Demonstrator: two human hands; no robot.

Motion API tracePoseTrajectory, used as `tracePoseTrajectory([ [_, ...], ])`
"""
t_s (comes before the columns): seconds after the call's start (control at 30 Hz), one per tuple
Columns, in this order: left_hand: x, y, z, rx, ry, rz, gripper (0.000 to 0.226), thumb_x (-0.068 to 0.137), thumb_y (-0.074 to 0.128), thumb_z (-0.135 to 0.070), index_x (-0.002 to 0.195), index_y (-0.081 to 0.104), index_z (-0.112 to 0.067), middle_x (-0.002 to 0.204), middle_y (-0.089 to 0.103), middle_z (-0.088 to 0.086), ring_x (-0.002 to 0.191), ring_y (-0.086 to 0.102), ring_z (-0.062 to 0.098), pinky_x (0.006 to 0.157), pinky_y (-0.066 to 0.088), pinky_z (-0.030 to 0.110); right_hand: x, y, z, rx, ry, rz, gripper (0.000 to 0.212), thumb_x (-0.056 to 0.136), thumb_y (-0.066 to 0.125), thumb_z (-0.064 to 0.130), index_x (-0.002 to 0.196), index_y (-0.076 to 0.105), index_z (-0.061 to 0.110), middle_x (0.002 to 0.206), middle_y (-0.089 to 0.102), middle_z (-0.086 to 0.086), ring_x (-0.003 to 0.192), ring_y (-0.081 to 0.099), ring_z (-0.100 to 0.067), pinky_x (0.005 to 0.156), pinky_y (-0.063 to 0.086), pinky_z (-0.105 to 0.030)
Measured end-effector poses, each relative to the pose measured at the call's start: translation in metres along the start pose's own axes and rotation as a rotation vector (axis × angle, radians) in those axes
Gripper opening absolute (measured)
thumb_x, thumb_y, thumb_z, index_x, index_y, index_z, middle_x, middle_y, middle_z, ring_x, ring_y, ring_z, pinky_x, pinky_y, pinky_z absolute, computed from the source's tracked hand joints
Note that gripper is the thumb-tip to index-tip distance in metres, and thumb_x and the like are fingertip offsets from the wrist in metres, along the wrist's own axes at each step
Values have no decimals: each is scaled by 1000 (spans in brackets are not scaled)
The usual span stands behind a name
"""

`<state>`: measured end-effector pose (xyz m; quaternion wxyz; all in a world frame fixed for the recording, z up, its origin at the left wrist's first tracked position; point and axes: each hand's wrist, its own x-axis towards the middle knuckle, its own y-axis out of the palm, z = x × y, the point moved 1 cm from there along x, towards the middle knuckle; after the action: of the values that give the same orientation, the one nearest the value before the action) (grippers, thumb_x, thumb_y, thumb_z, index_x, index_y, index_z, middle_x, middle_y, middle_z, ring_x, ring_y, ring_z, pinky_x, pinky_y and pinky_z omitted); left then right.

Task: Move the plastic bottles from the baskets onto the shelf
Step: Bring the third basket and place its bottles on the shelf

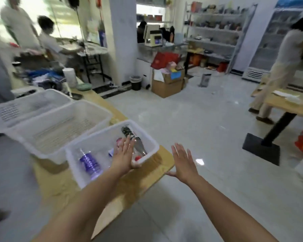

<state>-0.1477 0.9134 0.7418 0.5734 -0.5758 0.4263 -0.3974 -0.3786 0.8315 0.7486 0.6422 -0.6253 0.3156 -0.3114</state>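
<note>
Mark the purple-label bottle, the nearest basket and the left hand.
purple-label bottle (90,162), head view, on its label
nearest basket (73,165), head view, on its left wall
left hand (123,154), head view, back of hand

Three white plastic baskets sit in a row on the tabletop (63,186): the far basket (33,103), the middle basket (63,126) and the near basket (143,158) at the tabletop's corner. The near one holds at least two bottles, a purple bottle (90,163) and a dark bottle (138,144); other items there are too blurred to count. Two hands show, the left hand (123,154) and the right hand (184,163).
</note>
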Motion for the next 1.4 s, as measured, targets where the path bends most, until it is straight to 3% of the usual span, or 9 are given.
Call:
tracePoseTrajectory([
  [0.23, -19, 17, 163, 15, -295, 28, 115, 79, 51, -71, 150, -17, -11, 156, -28, 9, 146, -21, 29, 116, -12, 49, 106, 14, 130, 4, -275, 6, 108, 82, 55, 62, 151, -9, 9, 159, -14, -10, 147, -13, -23, 116, -10, -42],
  [0.57, -2, 46, 204, -39, -371, 148, 110, 84, 50, -67, 150, -19, -12, 157, -27, 9, 145, -22, 26, 117, -12, 46, 175, 35, 141, -146, -409, 112, 90, 92, 50, 50, 152, -7, 14, 160, -11, -8, 147, -9, -25, 114, -12, -42],
  [0.7, 9, 55, 202, -62, -397, 177, 108, 85, 51, -65, 151, -16, -13, 160, -18, 9, 147, -15, 26, 120, -5, 44, 206, 44, 148, -263, -575, 53, 93, 70, 79, 44, 147, 34, 15, 155, 28, -11, 144, 20, -27, 117, 1, -44],
  [0.77, 13, 56, 203, -60, -388, 186, 108, 84, 53, -65, 151, -16, -14, 160, -17, 8, 148, -14, 26, 120, -4, 43, 221, 51, 159, -276, -691, 71, 90, 68, 81, 35, 145, 38, 18, 154, 29, -10, 143, 24, -28, 118, -3, -44],
  [0.83, 17, 56, 205, -72, -381, 204, 109, 83, 54, -64, 152, -15, -15, 160, -17, 7, 148, -14, 25, 119, -6, 42, 233, 54, 174, -245, -783, 104, 92, 60, 82, 28, 143, 43, 23, 153, 34, -7, 141, 31, -24, 117, 12, -43],
  [0.87, 19, 55, 206, -87, -380, 219, 108, 84, 55, -63, 152, -14, -16, 160, -17, 6, 148, -13, 24, 119, -6, 41, 237, 56, 182, -227, -831, 120, 90, 62, 79, 21, 144, 40, 26, 154, 31, -5, 142, 29, -22, 116, 16, -42],
  [1.0, 28, 48, 210, -155, -410, 184, 82, 94, 46, -52, 154, 0, -21, 162, 1, 4, 148, 4, 22, 119, 2, 41, 253, 77, 200, -251, -1030, 272, 77, 91, 40, -1, 153, 6, 31, 160, -11, 0, 147, -11, -21, 117, -7, -39],
  [1.13, 33, 37, 212, -187, -450, 130, 68, 95, 50, -22, 153, 14, -25, 159, 18, 3, 145, 16, 19, 117, 10, 37, 267, 86, 213, -204, -1083, 346, 79, 92, 43, -2, 152, 4, 32, 161, -4, 2, 148, -7, -20, 118, 0, -39],
  [1.4, 48, 37, 218, -207, -534, 160, 81, 84, 66, -18, 152, 21, -23, 150, 29, 1, 137, 28, 20, 113, 20, 35, 290, 87, 225, -231, -1120, 445, 93, 86, 48, -9, 151, -2, 37, 161, -7, 1, 147, -8, -20, 118, 6, -41],
])
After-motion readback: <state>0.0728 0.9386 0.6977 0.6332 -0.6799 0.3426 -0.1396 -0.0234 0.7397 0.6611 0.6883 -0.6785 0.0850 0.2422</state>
